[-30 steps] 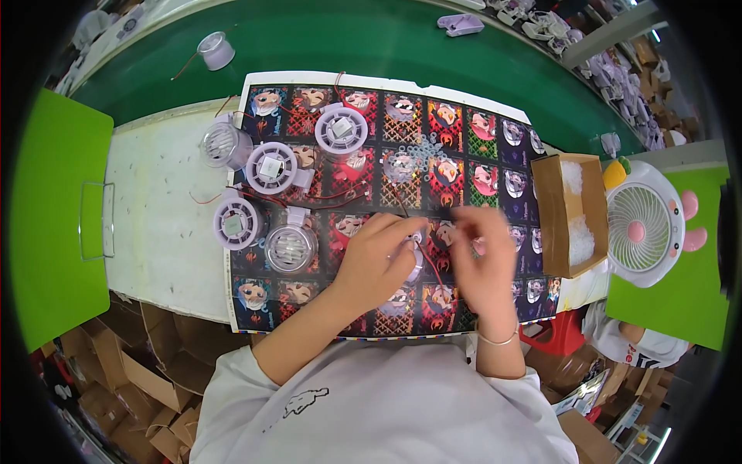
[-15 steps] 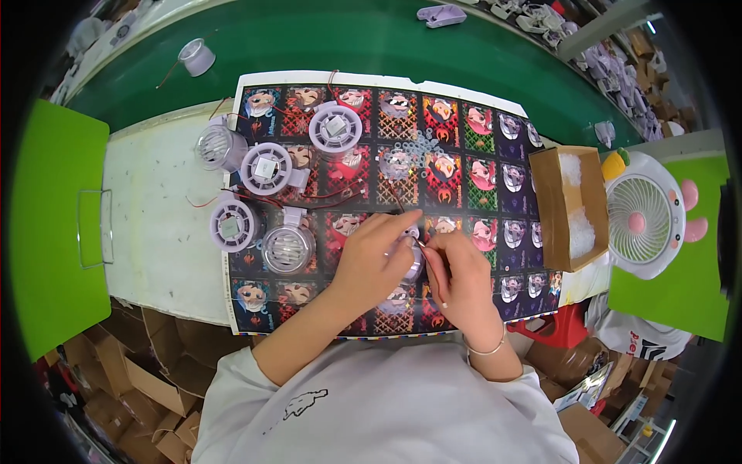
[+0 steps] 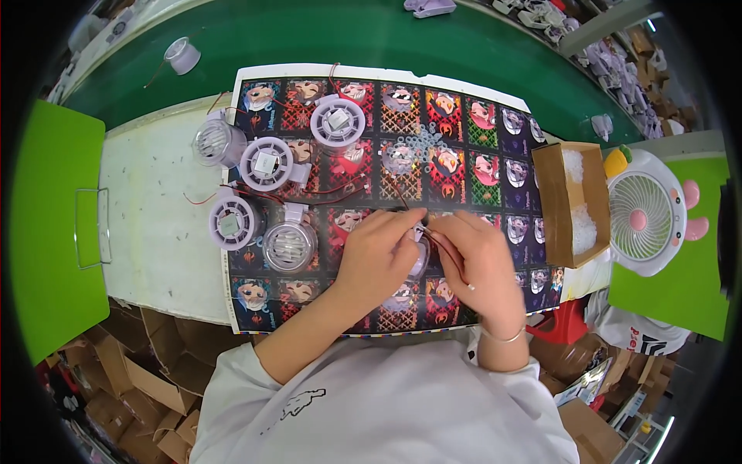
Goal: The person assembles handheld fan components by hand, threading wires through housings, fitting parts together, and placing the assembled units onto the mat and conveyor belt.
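Both my hands work close together over the printed sheet. My left hand [image 3: 380, 251] is closed, thumb and forefinger pressed together at the top of a small lilac fan housing [image 3: 420, 261], mostly hidden by the fingers. My right hand [image 3: 481, 259] pinches a thin dark-red wire [image 3: 450, 251] beside it; the wire's white end hangs below its fingers. Another thin wire [image 3: 399, 195] runs up past my left fingertips. To the left lie several lilac fan housings with clear cups and red leads, including one upright motor housing [image 3: 267, 164] and one clear-cupped housing [image 3: 290, 246].
Small clear rings [image 3: 421, 147] lie scattered beyond my hands on the sheet [image 3: 371, 75]. An open cardboard box [image 3: 547, 209] with clear small parts and a white rabbit-eared fan [image 3: 641, 220] stand at right. Beyond is a green belt [image 3: 309, 39] with a lilac cup [image 3: 182, 56].
My right hand has moved slightly right and away from the left, drawing the wire with it. My left hand stays nearly in place. Parts on the green belt have shifted left in view.
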### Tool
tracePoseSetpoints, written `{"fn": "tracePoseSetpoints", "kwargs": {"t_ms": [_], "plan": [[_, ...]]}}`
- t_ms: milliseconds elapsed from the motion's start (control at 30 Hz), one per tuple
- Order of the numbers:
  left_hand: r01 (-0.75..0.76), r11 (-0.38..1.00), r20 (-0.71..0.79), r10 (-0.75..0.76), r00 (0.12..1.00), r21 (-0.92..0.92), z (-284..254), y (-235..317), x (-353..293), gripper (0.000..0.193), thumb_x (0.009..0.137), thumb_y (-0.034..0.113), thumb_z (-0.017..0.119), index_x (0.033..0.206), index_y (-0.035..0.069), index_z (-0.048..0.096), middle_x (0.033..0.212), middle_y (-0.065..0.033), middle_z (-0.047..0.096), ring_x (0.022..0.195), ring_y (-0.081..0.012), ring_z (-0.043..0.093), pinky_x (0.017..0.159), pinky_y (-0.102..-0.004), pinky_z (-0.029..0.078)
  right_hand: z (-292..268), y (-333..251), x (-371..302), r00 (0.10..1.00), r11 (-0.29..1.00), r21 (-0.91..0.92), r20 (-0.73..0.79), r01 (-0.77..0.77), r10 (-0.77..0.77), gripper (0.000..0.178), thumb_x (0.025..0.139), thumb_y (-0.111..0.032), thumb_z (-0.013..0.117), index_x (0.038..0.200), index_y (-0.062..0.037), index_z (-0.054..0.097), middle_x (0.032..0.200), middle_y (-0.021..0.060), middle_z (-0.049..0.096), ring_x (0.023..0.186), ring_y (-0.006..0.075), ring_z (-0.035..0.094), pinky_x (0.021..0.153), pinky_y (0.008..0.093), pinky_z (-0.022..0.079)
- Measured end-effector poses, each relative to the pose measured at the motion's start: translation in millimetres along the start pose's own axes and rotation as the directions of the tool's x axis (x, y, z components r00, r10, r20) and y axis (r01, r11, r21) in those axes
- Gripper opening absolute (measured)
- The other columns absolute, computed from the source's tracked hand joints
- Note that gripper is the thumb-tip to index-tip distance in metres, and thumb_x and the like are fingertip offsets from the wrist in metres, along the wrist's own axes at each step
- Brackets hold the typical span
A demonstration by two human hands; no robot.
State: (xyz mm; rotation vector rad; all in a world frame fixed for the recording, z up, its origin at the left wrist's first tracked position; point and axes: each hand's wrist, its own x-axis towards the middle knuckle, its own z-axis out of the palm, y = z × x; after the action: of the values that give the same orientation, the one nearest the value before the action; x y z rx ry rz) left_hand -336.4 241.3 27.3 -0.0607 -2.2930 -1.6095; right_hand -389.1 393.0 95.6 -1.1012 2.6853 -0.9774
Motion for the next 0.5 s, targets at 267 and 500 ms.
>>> {"fn": "tracePoseSetpoints", "kwargs": {"t_ms": [267, 500], "plan": [[0.129, 0.991, 0.037, -0.128, 0.991, -0.037, -5, 7, 1, 0.023, 0.087, 0.0, 0.054, 0.105, -0.001, 0.068, 0.085, -0.0158, 0.067, 0.075, -0.0279, 0.064, 0.066, -0.0353, 0.048, -37, 21, 29, 0.956, 0.991, -0.112, 0.293, 0.069, -0.033, 0.003, 0.077, -0.006, 0.063, 0.079, -0.0032, 0.064, 0.077, 0.0124, 0.061, 0.072, 0.0365, 0.061, 0.063, 0.0458, 0.049], [-0.099, 0.975, -0.056, 0.09, 0.994, -0.2, -10, 7, -5, 0.033, 0.086, -0.008, 0.045, 0.113, -0.003, 0.063, 0.094, -0.0162, 0.066, 0.078, -0.0268, 0.061, 0.072, -0.0334, 0.049, -10, 16, -25, 0.997, 0.995, 0.075, 0.001, -0.073, 0.073, 0.056, 0.071, -0.011, 0.076, 0.123, 0.0001, 0.057, 0.119, 0.0193, 0.058, 0.113, 0.0375, 0.053, 0.098, 0.0453, 0.042]]}}
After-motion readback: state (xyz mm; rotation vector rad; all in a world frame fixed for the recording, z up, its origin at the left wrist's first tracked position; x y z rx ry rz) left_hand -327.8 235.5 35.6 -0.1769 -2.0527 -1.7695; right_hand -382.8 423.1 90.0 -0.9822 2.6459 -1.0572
